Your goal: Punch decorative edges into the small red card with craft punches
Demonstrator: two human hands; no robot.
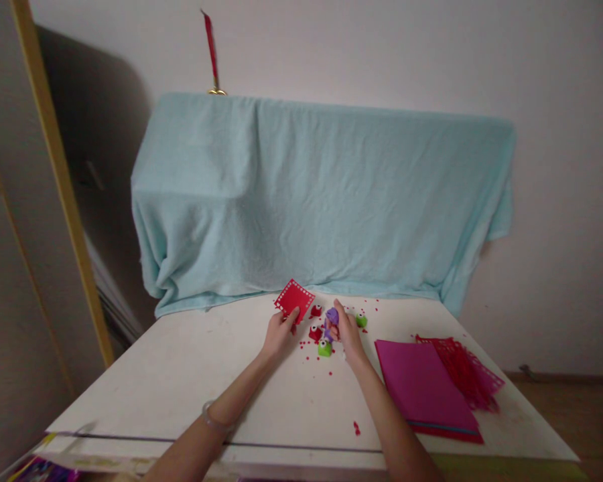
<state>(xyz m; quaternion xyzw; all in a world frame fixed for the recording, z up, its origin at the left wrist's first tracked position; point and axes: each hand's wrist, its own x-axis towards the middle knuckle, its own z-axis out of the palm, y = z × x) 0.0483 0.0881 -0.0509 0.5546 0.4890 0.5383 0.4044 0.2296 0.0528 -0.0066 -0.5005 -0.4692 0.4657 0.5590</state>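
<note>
My left hand (279,331) pinches a red sheet of paper (295,298) by its near corner, and rows of small punched holes run along the sheet's edges. In my right hand (349,331) is a small purple paper punch (332,315), gripped with the thumb on top and partly hidden by the fingers. It is to the right of the sheet, apart from it. Two red figures with eyes (315,333), which look like punches too, sit between my hands. A green one (324,348) stands nearer me, and another green one (362,321) lies beyond my right hand.
Red paper bits (330,373) are scattered on the white table (145,375). To the right lie a stack of magenta paper (422,381) and a pile of punched red sheets (462,368). A light-blue cloth (331,194) drapes over something at the back.
</note>
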